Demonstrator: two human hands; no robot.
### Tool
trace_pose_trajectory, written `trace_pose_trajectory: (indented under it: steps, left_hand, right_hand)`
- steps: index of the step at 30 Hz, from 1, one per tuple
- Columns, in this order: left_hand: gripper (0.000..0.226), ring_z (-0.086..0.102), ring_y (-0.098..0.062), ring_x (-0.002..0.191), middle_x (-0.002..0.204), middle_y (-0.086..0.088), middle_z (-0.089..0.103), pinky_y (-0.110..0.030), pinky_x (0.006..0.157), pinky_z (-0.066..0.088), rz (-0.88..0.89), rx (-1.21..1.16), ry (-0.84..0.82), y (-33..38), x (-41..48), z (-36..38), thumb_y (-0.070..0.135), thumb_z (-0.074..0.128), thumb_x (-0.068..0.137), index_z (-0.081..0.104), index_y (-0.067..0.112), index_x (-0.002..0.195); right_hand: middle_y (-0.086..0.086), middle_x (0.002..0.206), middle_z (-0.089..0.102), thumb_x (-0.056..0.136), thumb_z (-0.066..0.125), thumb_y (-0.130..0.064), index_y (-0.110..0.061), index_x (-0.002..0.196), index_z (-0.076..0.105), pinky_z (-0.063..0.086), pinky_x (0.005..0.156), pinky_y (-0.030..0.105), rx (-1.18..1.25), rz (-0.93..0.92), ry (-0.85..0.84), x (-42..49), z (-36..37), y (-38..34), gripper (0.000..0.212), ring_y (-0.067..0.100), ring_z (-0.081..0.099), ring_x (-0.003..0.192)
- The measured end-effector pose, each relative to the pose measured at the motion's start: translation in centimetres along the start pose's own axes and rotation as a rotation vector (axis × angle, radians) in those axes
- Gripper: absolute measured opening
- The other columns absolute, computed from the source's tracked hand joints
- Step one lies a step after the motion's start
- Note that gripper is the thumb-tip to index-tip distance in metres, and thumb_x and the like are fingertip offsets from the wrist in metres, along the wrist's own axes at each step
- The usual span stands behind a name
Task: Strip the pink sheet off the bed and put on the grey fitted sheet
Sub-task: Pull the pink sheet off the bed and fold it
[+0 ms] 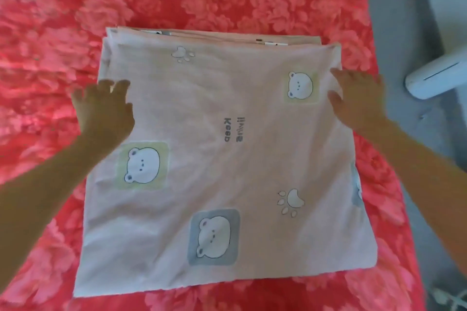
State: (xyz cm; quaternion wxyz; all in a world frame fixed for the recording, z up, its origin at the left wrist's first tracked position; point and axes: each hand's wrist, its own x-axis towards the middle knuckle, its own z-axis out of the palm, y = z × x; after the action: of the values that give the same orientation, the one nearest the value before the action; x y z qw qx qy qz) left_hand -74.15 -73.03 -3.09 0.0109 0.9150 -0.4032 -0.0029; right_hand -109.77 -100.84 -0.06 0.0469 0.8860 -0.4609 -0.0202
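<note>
Head: L hand (102, 108), R hand (358, 98) outstretched

Only the person's two arms show. The left forearm (38, 184) is bare along all of its visible length, from the wrist to the near left edge of the view. The right forearm (417, 171) is likewise bare, out to the near right edge. The left hand (106, 106) and the right hand (358, 98) are bare too. The fingers (121, 86) are blurred, so nails and other fine detail cannot be told.
</note>
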Motion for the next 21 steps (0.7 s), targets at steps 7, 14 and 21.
trace_pose_trajectory:
  steps: [7,14,21]
  left_hand:
    - [0.061,0.016,-0.038,0.141,0.158,-0.009,0.015,-0.062,0.107,0.022,-0.341,-0.154,-0.428,-3.8,-21.3,9.2,0.046,0.038,0.096,0.020,0.026,0.150]
    - [0.079,0.044,-0.053,0.113,0.123,-0.038,0.045,-0.060,0.095,0.037,-0.805,-0.310,-0.373,-4.8,-26.5,8.2,0.057,0.050,0.079,0.037,0.001,0.134]
    - [0.041,0.052,-0.039,0.086,0.108,-0.037,0.056,-0.034,0.071,0.044,-0.790,-0.573,-0.458,-5.1,-25.7,4.2,0.023,0.052,0.097,0.054,-0.014,0.113]
  right_hand:
    - [0.018,0.151,0.030,0.095,0.023,-0.050,-0.038,0.149,0.016,0.040,0.097,0.057,0.175,0.353,-0.449,-23.3,10.0,2.4,0.055,0.038,0.037,0.132]
    - [0.015,0.137,0.051,0.088,0.052,-0.047,-0.014,0.147,0.029,0.044,0.094,0.045,0.709,0.822,-0.288,-28.8,8.0,2.0,0.072,0.036,0.052,0.119]
    - [0.010,0.075,0.058,0.083,0.070,-0.034,-0.001,0.081,0.059,0.040,0.061,0.033,0.948,0.929,-0.399,-28.3,4.8,4.7,0.035,0.025,0.051,0.072]
